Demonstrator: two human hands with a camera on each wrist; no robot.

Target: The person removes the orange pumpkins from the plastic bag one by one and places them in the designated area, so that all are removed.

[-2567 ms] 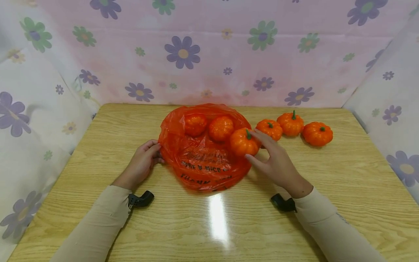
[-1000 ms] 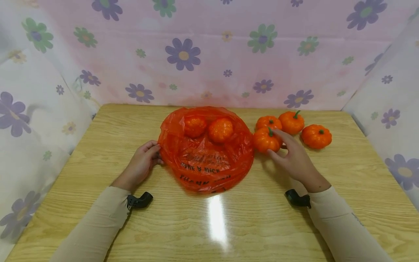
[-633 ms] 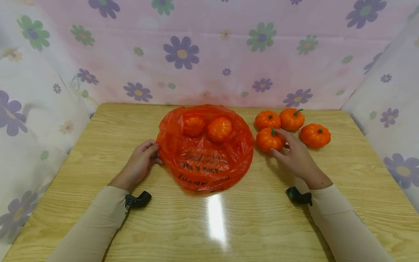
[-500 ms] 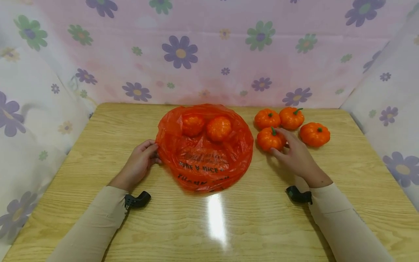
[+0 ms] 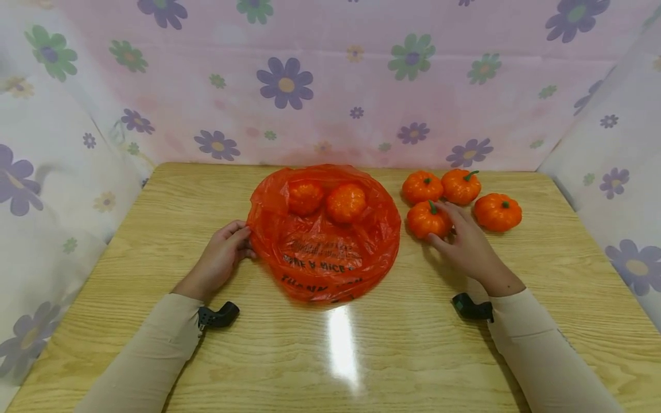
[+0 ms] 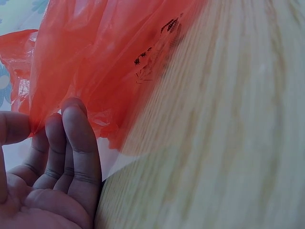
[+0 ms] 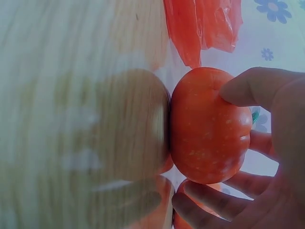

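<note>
A red plastic bag [image 5: 322, 235] with dark print lies opened out mid-table. Inside it, toward the back, sit an orange pumpkin [image 5: 304, 198] and a second orange pumpkin [image 5: 346, 203]. My left hand [image 5: 221, 258] pinches the bag's left edge between thumb and fingers; in the left wrist view the red film [image 6: 90, 62] runs up from the fingertips. To the bag's right, my right hand [image 5: 467, 246] holds a small pumpkin [image 5: 424, 222] with a green stem, thumb on its near side. The right wrist view shows this pumpkin [image 7: 207, 129] resting against the tabletop.
Behind the held one stand a pumpkin [image 5: 419, 188] and another pumpkin [image 5: 459, 188] with a bent stem. A further pumpkin [image 5: 497, 213] sits right of the hand. The wooden table [image 5: 289, 361] ends at a flowered cloth backdrop [image 5: 330, 74].
My right hand has carried its pumpkin rightward from over the bag's right edge to the table beside the bag. The pumpkin behind it has shifted slightly back. My left hand stays at the bag.
</note>
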